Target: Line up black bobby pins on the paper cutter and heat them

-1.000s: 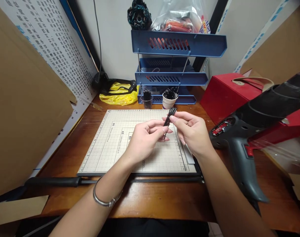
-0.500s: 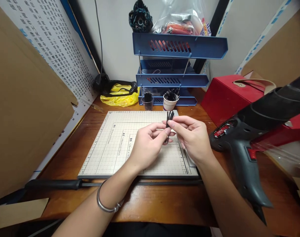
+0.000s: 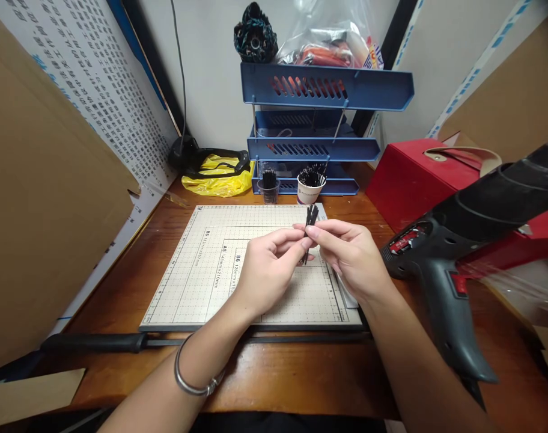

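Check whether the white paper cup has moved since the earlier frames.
No, the white paper cup keeps its place before the blue rack's bottom tray.

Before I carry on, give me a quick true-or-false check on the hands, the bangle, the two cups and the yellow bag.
1. The left hand and right hand are both at the bundle of black sticks. True.
2. The bangle is on the right arm. False: the bangle is on the left arm.
3. The white cup and clear cup both contain black sticks. True.
4. The yellow bag is on the top tray. False: the yellow bag is on the table.
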A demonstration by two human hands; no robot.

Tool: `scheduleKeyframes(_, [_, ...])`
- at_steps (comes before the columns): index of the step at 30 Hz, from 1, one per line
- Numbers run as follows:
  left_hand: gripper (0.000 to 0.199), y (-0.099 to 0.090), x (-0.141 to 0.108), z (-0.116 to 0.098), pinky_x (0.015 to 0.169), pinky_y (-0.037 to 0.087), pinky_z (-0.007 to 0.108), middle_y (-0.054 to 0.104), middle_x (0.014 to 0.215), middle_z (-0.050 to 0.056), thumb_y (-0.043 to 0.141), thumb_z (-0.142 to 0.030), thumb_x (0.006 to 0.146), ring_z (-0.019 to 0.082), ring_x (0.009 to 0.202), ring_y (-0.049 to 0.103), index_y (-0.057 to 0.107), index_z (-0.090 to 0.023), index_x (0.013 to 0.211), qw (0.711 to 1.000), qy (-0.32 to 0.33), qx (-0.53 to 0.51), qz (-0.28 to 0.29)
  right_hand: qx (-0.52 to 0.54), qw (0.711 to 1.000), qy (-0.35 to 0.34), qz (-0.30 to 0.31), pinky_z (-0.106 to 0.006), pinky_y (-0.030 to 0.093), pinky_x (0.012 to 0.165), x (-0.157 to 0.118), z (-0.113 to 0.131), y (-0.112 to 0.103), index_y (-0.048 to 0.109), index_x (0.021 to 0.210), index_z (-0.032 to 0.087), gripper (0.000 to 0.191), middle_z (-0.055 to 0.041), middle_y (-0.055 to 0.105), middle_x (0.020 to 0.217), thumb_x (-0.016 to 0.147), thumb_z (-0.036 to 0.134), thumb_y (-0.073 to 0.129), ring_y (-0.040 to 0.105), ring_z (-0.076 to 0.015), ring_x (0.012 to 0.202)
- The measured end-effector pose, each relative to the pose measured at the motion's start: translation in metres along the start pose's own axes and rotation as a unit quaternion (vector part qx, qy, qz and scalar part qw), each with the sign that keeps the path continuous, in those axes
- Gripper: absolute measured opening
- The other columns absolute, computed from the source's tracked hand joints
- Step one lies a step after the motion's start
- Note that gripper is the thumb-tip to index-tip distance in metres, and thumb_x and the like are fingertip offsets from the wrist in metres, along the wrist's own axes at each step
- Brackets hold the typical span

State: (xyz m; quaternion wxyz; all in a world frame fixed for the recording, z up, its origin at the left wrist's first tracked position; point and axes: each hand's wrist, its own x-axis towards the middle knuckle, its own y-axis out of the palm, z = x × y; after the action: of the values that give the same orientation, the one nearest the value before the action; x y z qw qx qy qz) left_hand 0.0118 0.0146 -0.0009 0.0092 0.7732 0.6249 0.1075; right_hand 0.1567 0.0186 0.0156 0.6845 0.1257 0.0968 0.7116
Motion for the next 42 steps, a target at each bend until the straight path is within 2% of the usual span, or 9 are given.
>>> scheduleKeyframes(2, [0.015, 0.000, -0.001, -0.001, 0.076, 0.062, 0.026, 0.080, 0.087, 0.005, 0.071, -0.026, 0.092, 0.015, 0.077, 0.075, 0.080, -0.015, 0.096, 1.000, 0.012, 0.012, 0.007, 0.006, 1.000, -0.005, -0.003, -0.022, 0.043, 0.042, 0.000, 0.001, 0.000, 0.082, 0.070, 0.021, 0.015, -0.0043, 0.079, 0.078, 0.063, 0.028, 0.093, 0.028, -0.0027, 0.043])
scheduleKeyframes(5, [0.016, -0.001, -0.001, -0.001, 0.076, 0.061, 0.025, 0.080, 0.084, 0.005, 0.069, -0.026, 0.094, 0.014, 0.077, 0.074, 0.080, -0.014, 0.097, 0.999, 0.025, 0.021, 0.015, 0.004, 1.000, -0.015, -0.001, -0.021, 0.040, 0.041, 0.001, 0.001, -0.002, 0.083, 0.072, 0.022, 0.013, -0.0036, 0.077, 0.072, 0.066, 0.028, 0.092, 0.030, -0.0032, 0.043])
scheduleKeyframes(11, [0.010, -0.001, 0.001, 0.002, 0.069, 0.056, 0.018, 0.079, 0.080, 0.002, 0.079, -0.025, 0.087, 0.009, 0.070, 0.071, 0.077, -0.015, 0.088, 1.000, 0.006, -0.017, -0.010, -0.043, 0.998, -0.041, 0.019, -0.020, 0.033, 0.038, 0.002, -0.001, -0.007, 0.086, 0.079, 0.023, 0.009, -0.0015, 0.074, 0.067, 0.073, 0.029, 0.089, 0.030, -0.0032, 0.042])
scheduleKeyframes(14, [0.011, -0.001, 0.002, 0.002, 0.068, 0.056, 0.016, 0.077, 0.075, 0.000, 0.083, -0.024, 0.082, 0.008, 0.067, 0.069, 0.076, -0.015, 0.082, 1.000, 0.002, -0.023, -0.008, -0.052, 0.997, -0.041, 0.028, -0.019, 0.037, 0.041, 0.002, -0.003, -0.009, 0.085, 0.078, 0.024, 0.009, -0.0016, 0.077, 0.071, 0.071, 0.028, 0.091, 0.032, -0.0029, 0.042])
scheduleKeyframes(18, [0.017, -0.001, 0.002, -0.002, 0.071, 0.058, 0.018, 0.080, 0.081, 0.003, 0.087, -0.027, 0.080, 0.011, 0.072, 0.072, 0.080, -0.014, 0.088, 0.999, -0.015, -0.040, 0.016, -0.033, 0.998, -0.038, 0.027, -0.018, 0.051, 0.055, 0.001, -0.005, -0.013, 0.085, 0.076, 0.026, 0.010, -0.0031, 0.080, 0.079, 0.072, 0.032, 0.092, 0.057, -0.0071, 0.056])
scheduleKeyframes(20, [0.018, -0.001, 0.001, -0.004, 0.070, 0.058, 0.017, 0.081, 0.081, 0.004, 0.087, -0.028, 0.080, 0.010, 0.071, 0.072, 0.081, -0.014, 0.088, 0.998, -0.019, -0.056, 0.026, -0.027, 0.999, -0.033, 0.029, -0.018, 0.054, 0.056, 0.000, -0.005, -0.014, 0.085, 0.078, 0.027, 0.012, -0.0034, 0.081, 0.080, 0.070, 0.031, 0.093, 0.063, -0.0095, 0.062])
scheduleKeyframes(32, [0.013, -0.001, -0.004, -0.014, 0.063, 0.060, 0.015, 0.082, 0.080, 0.002, 0.088, -0.026, 0.083, 0.010, 0.063, 0.075, 0.082, -0.017, 0.091, 0.985, -0.034, -0.153, 0.073, -0.030, 0.994, -0.078, 0.076, -0.020, 0.058, 0.060, -0.007, 0.000, -0.014, 0.087, 0.091, 0.028, 0.008, -0.0007, 0.075, 0.072, 0.089, 0.033, 0.080, 0.063, -0.0093, 0.061])
scheduleKeyframes(38, [0.004, -0.002, -0.004, -0.014, 0.062, 0.059, 0.014, 0.080, 0.077, 0.001, 0.082, -0.020, 0.088, 0.009, 0.063, 0.075, 0.082, -0.016, 0.089, 0.979, -0.055, -0.172, 0.096, -0.030, 0.992, -0.096, 0.075, -0.024, 0.056, 0.048, -0.013, 0.003, -0.010, 0.082, 0.077, 0.024, 0.011, 0.0011, 0.066, 0.062, 0.087, 0.029, 0.080, 0.062, -0.0124, 0.052])
scheduleKeyframes(42, [0.004, -0.002, -0.005, -0.013, 0.062, 0.060, 0.015, 0.080, 0.079, 0.001, 0.081, -0.020, 0.089, 0.009, 0.063, 0.074, 0.081, -0.016, 0.091, 0.977, -0.053, -0.174, 0.108, -0.023, 0.993, -0.103, 0.048, -0.024, 0.055, 0.044, -0.013, 0.005, -0.008, 0.082, 0.083, 0.024, 0.003, -0.0002, 0.073, 0.070, 0.083, 0.026, 0.084, 0.064, -0.0133, 0.049])
